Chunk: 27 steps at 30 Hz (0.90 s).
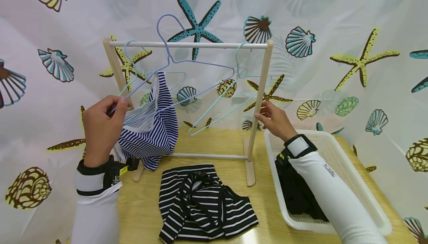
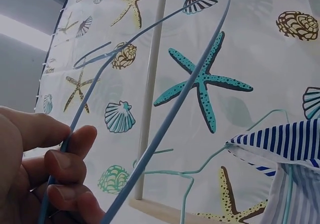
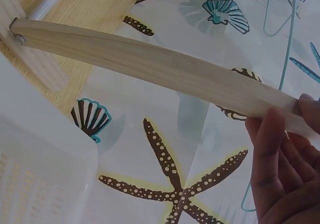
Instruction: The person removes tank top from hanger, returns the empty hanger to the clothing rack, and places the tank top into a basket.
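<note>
My left hand (image 1: 103, 125) pinches one arm of a periwinkle-blue wire hanger (image 1: 168, 55) between thumb and fingers. No garment hangs on this hanger, and its hook rises above the rack's white rail (image 1: 207, 45) in the head view. With thumb and fingertips, my right hand (image 1: 275, 121) grips the right wooden post (image 3: 165, 64) of the rack. A blue-and-white striped garment (image 1: 148, 136) hangs at the rack's left from a turquoise hanger (image 1: 125, 51). Another turquoise hanger (image 1: 190, 133), bare, hangs by the right post.
On the wooden table (image 1: 133, 207), in front of the rack, lies a crumpled black-and-white striped garment (image 1: 207, 203). A white plastic basket (image 1: 281, 207) at the right holds dark clothing (image 1: 297, 195), partly covered by my right forearm. A shell-and-starfish curtain (image 1: 321, 88) surrounds the table.
</note>
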Each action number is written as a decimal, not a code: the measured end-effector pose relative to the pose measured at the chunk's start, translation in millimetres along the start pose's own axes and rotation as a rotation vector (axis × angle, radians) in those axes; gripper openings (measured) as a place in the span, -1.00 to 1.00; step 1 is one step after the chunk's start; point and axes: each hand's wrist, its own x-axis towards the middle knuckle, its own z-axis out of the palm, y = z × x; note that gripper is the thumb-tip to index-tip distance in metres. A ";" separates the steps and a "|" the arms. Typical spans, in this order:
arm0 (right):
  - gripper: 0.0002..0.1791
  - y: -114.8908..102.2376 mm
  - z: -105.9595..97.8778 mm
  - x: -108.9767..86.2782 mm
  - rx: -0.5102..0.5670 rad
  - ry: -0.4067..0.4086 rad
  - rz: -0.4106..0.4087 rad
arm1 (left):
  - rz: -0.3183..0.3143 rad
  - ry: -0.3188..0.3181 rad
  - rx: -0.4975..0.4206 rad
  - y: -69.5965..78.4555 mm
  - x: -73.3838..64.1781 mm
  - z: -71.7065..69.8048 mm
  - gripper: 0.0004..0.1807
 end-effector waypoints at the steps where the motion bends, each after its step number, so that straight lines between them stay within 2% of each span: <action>1: -0.60 0.0 -0.3 -0.3 -0.001 -0.002 -0.002 | 0.006 -0.002 0.002 0.3 0.9 2.2 -0.62; 8: -0.61 2.1 -1.9 -2.1 -0.007 -0.002 0.000 | 0.025 -0.009 -0.019 -1.3 5.8 16.4 -0.67; 18: -0.61 0.3 1.3 -0.2 -0.003 0.015 -0.021 | 0.042 -0.024 -0.012 -3.7 9.2 30.1 -0.68; 27: -0.62 -0.4 1.1 -0.8 -0.021 0.018 -0.012 | 0.076 -0.040 0.011 -6.3 9.1 48.8 -0.73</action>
